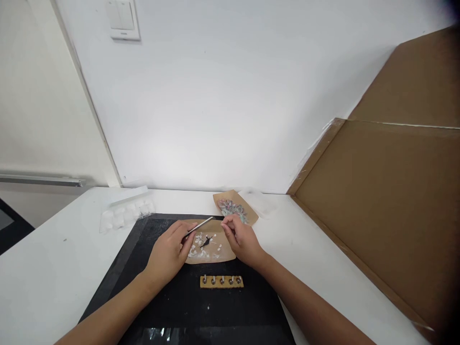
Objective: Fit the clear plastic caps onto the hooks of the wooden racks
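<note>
My left hand (167,251) is closed around slim metal tweezers (201,225), whose tip points right, towards my other hand. My right hand (246,242) has thumb and fingers pinched together close to that tip; whatever is between them is too small to make out. Beneath both hands lies a brown paper sheet (226,254) scattered with small white pieces (196,251) and a dark scrap (206,242). Nearer to me, a narrow wooden strip (217,284) bears a row of several small metal posts standing upright.
A black mat (172,302) covers the middle of the white table (36,268). Clear plastic packaging (124,215) sits back left. Behind my right hand, small grey pieces (232,208) rest on brown paper (253,216). A large cardboard sheet (388,191) leans along the right side.
</note>
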The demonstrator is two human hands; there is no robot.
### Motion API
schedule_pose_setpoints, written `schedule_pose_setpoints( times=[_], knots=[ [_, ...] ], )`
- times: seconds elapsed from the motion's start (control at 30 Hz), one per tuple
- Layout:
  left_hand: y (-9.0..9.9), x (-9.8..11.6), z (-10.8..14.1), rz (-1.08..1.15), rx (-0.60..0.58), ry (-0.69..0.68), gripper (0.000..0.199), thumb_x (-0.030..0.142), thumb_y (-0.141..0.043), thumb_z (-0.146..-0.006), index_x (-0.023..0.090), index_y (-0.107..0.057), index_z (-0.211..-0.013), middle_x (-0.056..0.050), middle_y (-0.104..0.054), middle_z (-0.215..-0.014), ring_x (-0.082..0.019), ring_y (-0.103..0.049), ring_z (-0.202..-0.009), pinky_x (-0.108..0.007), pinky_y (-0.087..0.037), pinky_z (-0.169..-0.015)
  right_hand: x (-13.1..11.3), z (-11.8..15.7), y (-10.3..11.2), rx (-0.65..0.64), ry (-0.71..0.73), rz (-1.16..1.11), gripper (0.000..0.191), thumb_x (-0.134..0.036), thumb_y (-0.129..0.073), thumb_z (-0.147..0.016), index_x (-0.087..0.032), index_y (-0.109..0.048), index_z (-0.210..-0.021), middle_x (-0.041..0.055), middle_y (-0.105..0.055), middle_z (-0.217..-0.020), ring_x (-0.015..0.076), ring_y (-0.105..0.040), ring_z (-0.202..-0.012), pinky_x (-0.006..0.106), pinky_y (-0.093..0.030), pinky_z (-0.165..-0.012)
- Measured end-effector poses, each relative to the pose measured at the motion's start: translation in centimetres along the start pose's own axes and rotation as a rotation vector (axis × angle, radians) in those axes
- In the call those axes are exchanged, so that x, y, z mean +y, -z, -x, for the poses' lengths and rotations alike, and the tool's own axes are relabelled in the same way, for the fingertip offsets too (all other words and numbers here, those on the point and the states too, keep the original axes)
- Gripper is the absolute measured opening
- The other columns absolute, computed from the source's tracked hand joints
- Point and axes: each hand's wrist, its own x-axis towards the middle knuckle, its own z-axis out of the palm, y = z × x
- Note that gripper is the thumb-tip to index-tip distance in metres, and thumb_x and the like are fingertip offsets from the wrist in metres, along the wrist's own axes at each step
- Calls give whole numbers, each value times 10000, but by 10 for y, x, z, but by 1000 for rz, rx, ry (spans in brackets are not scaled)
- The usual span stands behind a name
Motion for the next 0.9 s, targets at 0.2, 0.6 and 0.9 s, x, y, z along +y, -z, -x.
schedule_pose_setpoints(
  times=[0.2,0.6,0.9],
  knots=[
    [0,2,0,67,3,67,215,282,-529,-1060,224,-687,-1194,-57,-740,-1094,-208,-736,-951,-334,-590,-873,0,0,-4,47,-11,-43,132,-315,-442,-1091,-233,-538,-1055,-2,-631,-776,177,-622,-659,302,-466,-632],
    [0,2,1,50,21,45,212,288,-531,-1052,226,-696,-1169,-68,-744,-1083,-221,-725,-967,-345,-580,-884,1,-1,-6,34,-11,-55,132,-331,-443,-1093,-241,-532,-1056,-17,-618,-730,175,-606,-612,298,-460,-588],
    [-2,-1,2,45,17,59,209,307,-520,-1060,222,-679,-1166,-69,-742,-1076,-224,-733,-956,-352,-583,-884,1,-2,-5,60,-16,-7,125,-343,-440,-1090,-251,-516,-1053,-29,-599,-695,182,-572,-565,306,-398,-550]
  ],
)
